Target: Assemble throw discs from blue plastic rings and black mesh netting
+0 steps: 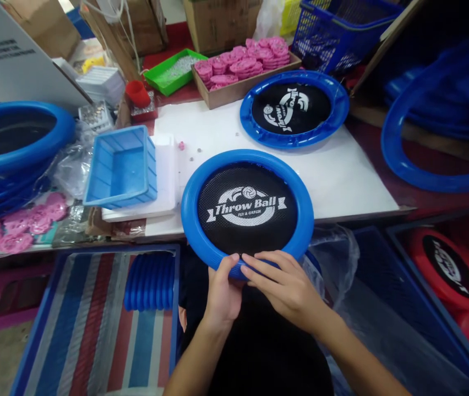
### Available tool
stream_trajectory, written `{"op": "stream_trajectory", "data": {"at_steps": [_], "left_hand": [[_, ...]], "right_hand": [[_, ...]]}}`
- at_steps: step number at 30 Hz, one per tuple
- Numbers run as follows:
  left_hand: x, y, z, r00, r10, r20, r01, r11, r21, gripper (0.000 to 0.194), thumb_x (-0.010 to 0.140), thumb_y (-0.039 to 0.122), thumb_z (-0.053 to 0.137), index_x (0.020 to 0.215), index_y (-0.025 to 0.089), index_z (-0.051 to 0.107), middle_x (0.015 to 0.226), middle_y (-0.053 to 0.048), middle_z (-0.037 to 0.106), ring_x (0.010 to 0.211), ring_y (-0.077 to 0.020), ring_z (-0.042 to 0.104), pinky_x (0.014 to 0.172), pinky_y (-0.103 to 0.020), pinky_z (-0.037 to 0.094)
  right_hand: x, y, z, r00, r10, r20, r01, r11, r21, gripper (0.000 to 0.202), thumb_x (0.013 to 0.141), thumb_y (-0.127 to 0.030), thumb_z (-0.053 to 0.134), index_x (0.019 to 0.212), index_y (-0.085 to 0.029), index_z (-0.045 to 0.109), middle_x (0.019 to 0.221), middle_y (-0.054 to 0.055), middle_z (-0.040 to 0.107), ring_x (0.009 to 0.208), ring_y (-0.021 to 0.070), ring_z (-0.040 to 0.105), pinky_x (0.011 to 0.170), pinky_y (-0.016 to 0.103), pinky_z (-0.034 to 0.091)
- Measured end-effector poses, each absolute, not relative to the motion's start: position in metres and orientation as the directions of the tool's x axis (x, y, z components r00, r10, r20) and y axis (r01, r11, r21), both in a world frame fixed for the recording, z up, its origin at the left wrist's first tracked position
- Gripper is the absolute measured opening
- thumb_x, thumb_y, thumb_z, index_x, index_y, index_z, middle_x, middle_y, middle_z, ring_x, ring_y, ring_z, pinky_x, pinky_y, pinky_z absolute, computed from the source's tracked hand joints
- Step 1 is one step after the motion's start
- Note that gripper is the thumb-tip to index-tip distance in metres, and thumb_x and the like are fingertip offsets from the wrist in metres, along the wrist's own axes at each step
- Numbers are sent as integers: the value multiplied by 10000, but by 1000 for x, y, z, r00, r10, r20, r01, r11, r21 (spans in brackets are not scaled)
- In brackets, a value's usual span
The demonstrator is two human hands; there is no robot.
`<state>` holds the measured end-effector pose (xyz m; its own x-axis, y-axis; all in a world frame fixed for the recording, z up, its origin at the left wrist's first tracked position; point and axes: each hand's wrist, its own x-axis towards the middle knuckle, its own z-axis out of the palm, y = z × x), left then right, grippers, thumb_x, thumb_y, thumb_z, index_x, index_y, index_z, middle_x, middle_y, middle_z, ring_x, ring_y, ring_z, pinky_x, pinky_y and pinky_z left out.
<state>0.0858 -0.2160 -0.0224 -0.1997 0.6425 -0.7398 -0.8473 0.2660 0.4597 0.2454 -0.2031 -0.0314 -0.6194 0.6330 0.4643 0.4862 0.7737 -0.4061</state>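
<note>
A round throw-and-catch disc, a blue plastic ring around black mesh printed "Throw Ball", is tilted toward me at the front edge of the white work surface. My left hand grips its near rim, thumb on top and the other fingers mostly hidden below. My right hand is closed on the same rim just to the right, its fingertips lying over the top; its thumb is hidden. Beyond, a second blue disc lies with its ribbed underside up, the lettering reading through double.
A cardboard tray of pink pieces, a green tray and a light blue bin stand around the white board. Blue discs are stacked left. Below are a striped-lined crate and a crate with red discs.
</note>
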Motion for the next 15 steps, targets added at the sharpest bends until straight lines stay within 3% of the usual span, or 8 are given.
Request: {"op": "stream_trajectory", "data": {"at_steps": [6, 11, 15], "left_hand": [[89, -215, -23, -198, 644, -739, -860, 247, 446, 426, 547, 275, 961, 780, 174, 619, 722, 46, 667, 632, -104, 631, 546, -209, 509], [93, -212, -30, -247, 639, -729, -863, 197, 465, 439, 515, 243, 967, 699, 174, 575, 651, 69, 618, 598, -83, 604, 552, -191, 492], [99, -209, -36, -322, 625, -711, -847, 144, 511, 422, 516, 246, 952, 658, 173, 560, 620, 80, 586, 574, -63, 570, 561, -185, 482]], "right_hand": [[252, -198, -31, -668, 603, 436, 482, 797, -364, 400, 1038, -94, 607, 1414, -205, 683, 1469, 37, 726, 1214, 280, 633, 1000, 477, 514], [248, -201, -49, -649, 538, 538, 484, 837, -254, 426, 997, -34, 566, 1380, -161, 702, 1423, 77, 751, 1232, 282, 637, 1044, 484, 520], [245, -204, -57, -598, 574, 558, 513, 810, -284, 427, 987, -25, 544, 1349, -169, 718, 1382, 74, 773, 1222, 282, 644, 1046, 482, 521]]}}
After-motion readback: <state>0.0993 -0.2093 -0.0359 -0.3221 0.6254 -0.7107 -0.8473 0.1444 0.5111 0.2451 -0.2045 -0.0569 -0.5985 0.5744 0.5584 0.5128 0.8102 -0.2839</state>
